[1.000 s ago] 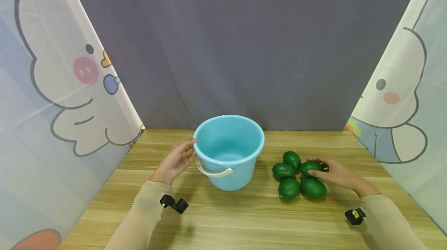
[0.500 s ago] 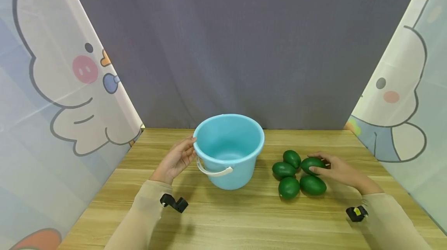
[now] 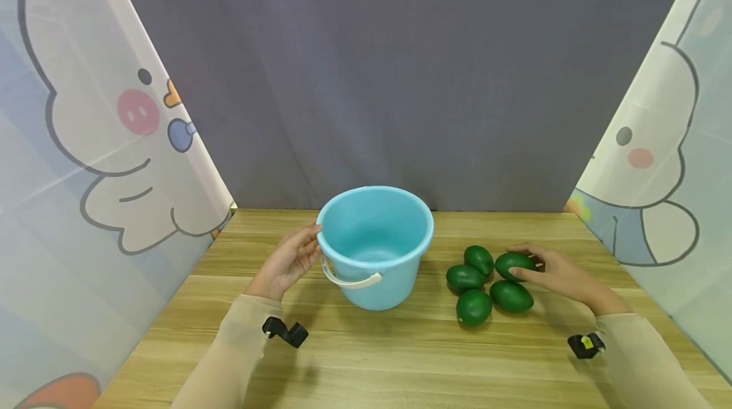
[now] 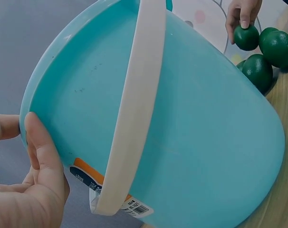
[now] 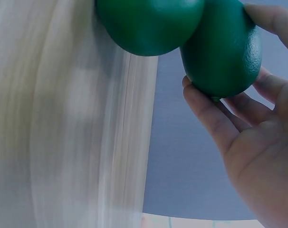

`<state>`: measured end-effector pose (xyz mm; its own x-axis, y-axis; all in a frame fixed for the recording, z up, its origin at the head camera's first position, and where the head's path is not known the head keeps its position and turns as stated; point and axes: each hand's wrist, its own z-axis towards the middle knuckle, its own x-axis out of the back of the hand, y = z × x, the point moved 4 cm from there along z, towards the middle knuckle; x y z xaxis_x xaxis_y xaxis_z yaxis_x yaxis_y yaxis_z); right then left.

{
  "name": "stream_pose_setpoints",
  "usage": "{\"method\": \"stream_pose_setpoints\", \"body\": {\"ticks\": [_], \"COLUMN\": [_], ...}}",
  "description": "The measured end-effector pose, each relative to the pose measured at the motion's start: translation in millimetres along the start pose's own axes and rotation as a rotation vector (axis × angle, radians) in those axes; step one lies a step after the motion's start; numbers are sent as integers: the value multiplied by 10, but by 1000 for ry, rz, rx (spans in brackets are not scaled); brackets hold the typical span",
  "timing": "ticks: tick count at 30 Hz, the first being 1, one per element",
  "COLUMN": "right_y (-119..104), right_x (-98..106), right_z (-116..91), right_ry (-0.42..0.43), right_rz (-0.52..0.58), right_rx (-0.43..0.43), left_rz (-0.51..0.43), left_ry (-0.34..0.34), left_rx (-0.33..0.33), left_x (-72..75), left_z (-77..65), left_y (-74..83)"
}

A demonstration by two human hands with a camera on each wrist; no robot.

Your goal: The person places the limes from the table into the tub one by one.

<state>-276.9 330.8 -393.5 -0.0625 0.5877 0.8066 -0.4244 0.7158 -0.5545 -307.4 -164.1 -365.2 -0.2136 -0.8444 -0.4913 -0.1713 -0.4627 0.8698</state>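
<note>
A light blue bucket (image 3: 374,279) with a white handle (image 3: 351,283) stands upright in the middle of the wooden table, and no contents show inside it. My left hand (image 3: 288,263) holds its left rim, thumb on the outer wall (image 4: 196,123) in the left wrist view. My right hand (image 3: 557,274) grips a dark green oval fruit (image 3: 509,265) between thumb and fingers; the right wrist view shows this fruit (image 5: 222,52) touching or overlapping another fruit (image 5: 151,23). Several more such fruits lie close together, among them one nearest the held fruit (image 3: 511,296).
The wooden table (image 3: 400,364) reaches back to a grey curtain (image 3: 400,79). Cartoon-printed cloths (image 3: 97,142) hang on the left and right. Near the group lies a front fruit (image 3: 473,307), right of the bucket. A small black camera mount sits on each wrist.
My right hand and the gripped fruit have shifted slightly up and to the right. The fruit just in front of it has turned and moved a little. My left hand and the bucket stay put.
</note>
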Motion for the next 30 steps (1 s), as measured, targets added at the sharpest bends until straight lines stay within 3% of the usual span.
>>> {"method": "stream_pose_setpoints", "body": {"ticks": [30], "right_y": [-146], "right_x": [63], "right_z": [63], "right_ry": [22], "right_rz": [-17], "right_rx": [31], "left_rz": [7], "left_ry": [21], "left_rx": [2], "left_x": [-1], "left_z": [-6], "left_y": [-9]}}
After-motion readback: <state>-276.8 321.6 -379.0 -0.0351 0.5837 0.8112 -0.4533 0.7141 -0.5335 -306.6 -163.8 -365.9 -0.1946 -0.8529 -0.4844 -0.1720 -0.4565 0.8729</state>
